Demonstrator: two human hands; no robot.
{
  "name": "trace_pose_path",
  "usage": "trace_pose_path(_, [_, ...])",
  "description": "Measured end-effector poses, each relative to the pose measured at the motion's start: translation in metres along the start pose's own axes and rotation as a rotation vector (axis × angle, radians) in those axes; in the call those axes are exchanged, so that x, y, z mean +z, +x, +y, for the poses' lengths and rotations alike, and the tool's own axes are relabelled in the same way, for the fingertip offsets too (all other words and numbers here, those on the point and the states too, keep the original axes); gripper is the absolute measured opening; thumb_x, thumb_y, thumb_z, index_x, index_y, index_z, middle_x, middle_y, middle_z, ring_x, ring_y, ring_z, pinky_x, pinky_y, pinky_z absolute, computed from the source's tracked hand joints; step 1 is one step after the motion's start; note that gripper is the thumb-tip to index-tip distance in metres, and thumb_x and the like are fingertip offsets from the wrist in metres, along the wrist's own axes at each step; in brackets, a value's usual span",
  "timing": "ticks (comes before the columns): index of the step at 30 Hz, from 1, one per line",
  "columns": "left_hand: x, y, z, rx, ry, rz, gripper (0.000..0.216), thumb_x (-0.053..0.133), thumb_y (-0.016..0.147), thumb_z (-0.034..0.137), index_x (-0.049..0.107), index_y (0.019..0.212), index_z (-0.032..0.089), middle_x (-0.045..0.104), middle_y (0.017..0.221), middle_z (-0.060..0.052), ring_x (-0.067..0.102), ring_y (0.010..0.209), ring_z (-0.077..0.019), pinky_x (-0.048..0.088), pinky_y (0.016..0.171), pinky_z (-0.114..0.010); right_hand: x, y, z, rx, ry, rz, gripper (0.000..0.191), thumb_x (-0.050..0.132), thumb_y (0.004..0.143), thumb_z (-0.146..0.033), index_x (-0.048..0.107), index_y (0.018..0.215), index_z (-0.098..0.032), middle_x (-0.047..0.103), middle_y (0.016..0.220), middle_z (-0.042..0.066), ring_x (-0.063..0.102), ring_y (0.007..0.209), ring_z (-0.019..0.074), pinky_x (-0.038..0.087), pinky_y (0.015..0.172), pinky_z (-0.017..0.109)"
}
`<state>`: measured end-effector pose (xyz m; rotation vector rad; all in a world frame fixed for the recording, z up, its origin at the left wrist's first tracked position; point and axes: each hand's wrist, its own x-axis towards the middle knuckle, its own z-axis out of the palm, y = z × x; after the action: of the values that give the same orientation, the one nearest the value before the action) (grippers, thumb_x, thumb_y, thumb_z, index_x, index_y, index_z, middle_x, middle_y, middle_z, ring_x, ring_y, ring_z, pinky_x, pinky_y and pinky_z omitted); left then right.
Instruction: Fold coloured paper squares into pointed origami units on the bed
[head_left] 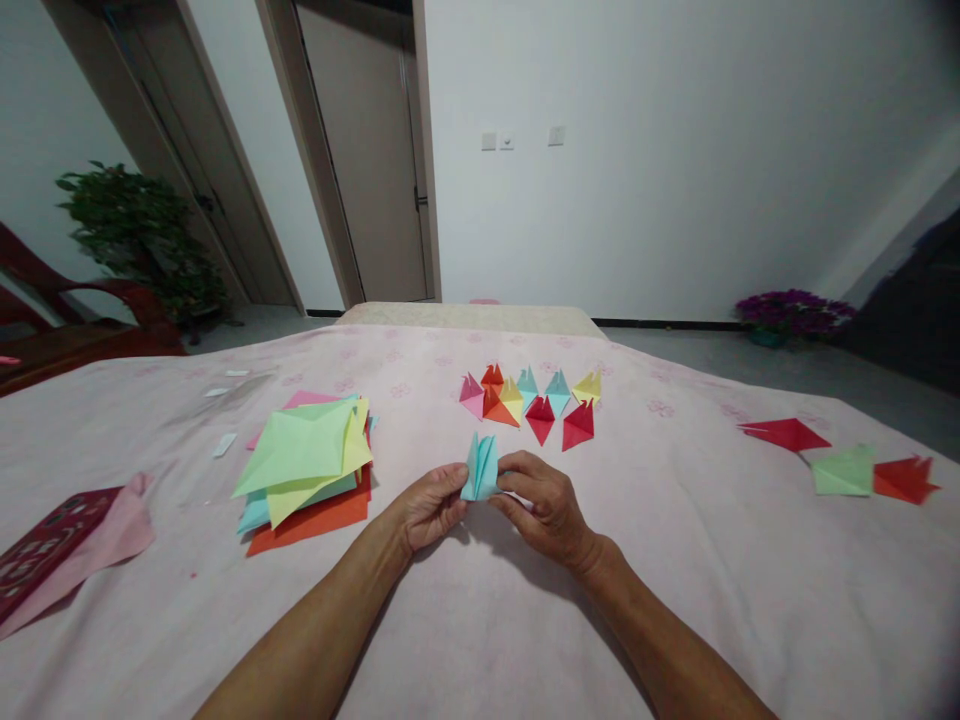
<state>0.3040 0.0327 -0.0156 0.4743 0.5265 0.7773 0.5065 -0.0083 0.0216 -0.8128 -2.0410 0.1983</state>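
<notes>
A light blue folded paper piece (482, 468), shaped like an unfinished origami crane with upright pleats, is held above the table between both hands. My left hand (436, 503) pinches its left edge between thumb and fingers. On the right side, my right hand (546, 505) grips the paper with its thumb and fingertips closed. Just beyond the hands stand several small origami cranes, among them a pink one (471, 394), a red one (578, 427) and a blue one (558, 391).
At left lies a loose stack of coloured paper sheets (296, 450). A dark red box (52, 540) on pink cloth lies farther left. Three folded papers, red (791, 434), green (844, 472) and orange (904, 480), lie at right on the pink tablecloth (675, 580).
</notes>
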Motion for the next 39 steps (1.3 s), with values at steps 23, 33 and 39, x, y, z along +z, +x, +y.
trace_pose_path(23, [0.004,-0.006,0.006,-0.021,0.204,-0.002,0.043,0.089,0.062,0.015,0.068,0.098,0.004,0.071,0.079,-0.008,0.07,0.063,-0.0123,0.057,0.052,-0.012,0.006,0.007,-0.008,0.207,-0.048,0.068,0.005,0.063,0.088,-0.023,0.066,0.084,-0.022,0.06,0.086,0.003,0.058,0.079,0.0166,0.045,0.072,0.029])
trace_pose_path(33, [0.009,-0.011,0.008,0.027,0.319,-0.027,0.048,0.092,0.057,0.023,0.07,0.096,0.006,0.069,0.076,-0.005,0.066,0.059,-0.0102,0.053,0.048,-0.012,0.007,0.009,-0.01,0.27,0.225,0.015,0.007,0.063,0.088,-0.023,0.068,0.084,-0.022,0.056,0.093,0.003,0.058,0.088,0.0165,0.047,0.077,0.028])
trace_pose_path(39, [0.007,-0.01,0.007,0.03,0.417,-0.073,0.049,0.093,0.055,0.031,0.071,0.092,0.006,0.067,0.071,-0.005,0.064,0.056,-0.0106,0.049,0.046,-0.013,0.001,0.012,-0.004,0.228,0.27,-0.136,0.011,0.06,0.091,-0.026,0.065,0.082,-0.021,0.057,0.094,0.003,0.057,0.09,0.0161,0.047,0.079,0.029])
